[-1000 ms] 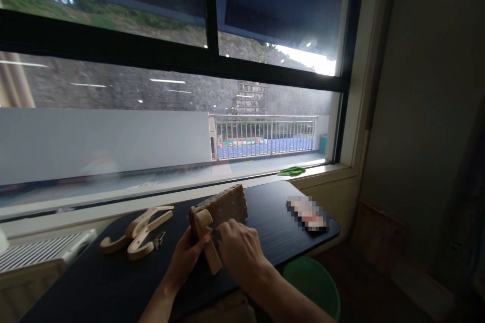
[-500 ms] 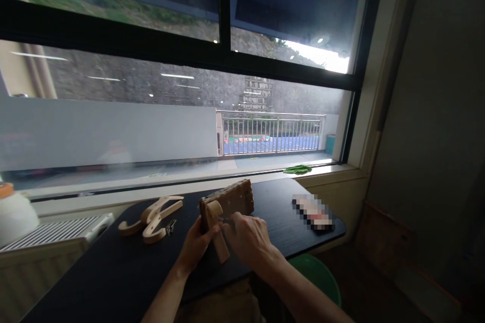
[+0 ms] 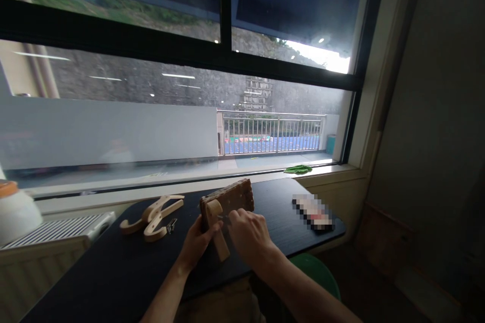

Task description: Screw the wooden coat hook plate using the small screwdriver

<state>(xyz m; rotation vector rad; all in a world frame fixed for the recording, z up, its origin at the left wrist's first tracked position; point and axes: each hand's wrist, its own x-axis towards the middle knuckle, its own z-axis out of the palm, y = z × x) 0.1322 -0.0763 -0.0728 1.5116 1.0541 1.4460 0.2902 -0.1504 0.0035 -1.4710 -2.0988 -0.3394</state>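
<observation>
My left hand (image 3: 194,243) is closed around a pale, curved wooden piece (image 3: 221,246), the thumb lying across its side. This piece leans against a worn brown block or box (image 3: 239,199) tilted on the table. Just right of the wood, my right hand (image 3: 250,234) is closed with its fingers pinched together. Something thin shows between its fingertips and the wood, too small to make out. To the left lie more hook-shaped wooden pieces (image 3: 154,225), overlapping, with small dark metal parts (image 3: 172,226) beside them.
The dark table (image 3: 125,267) stands against a window sill. A pixelated, phone-shaped object (image 3: 313,213) lies at its right end. A green cloth (image 3: 298,169) rests on the sill. Below the table's right edge is a green round stool or tub (image 3: 318,272). A radiator (image 3: 64,239) carries a white jar (image 3: 17,214).
My right hand has shifted slightly right, away from the wooden piece, and its knuckles have turned. The left hand, the wooden piece and the brown block stay almost in place.
</observation>
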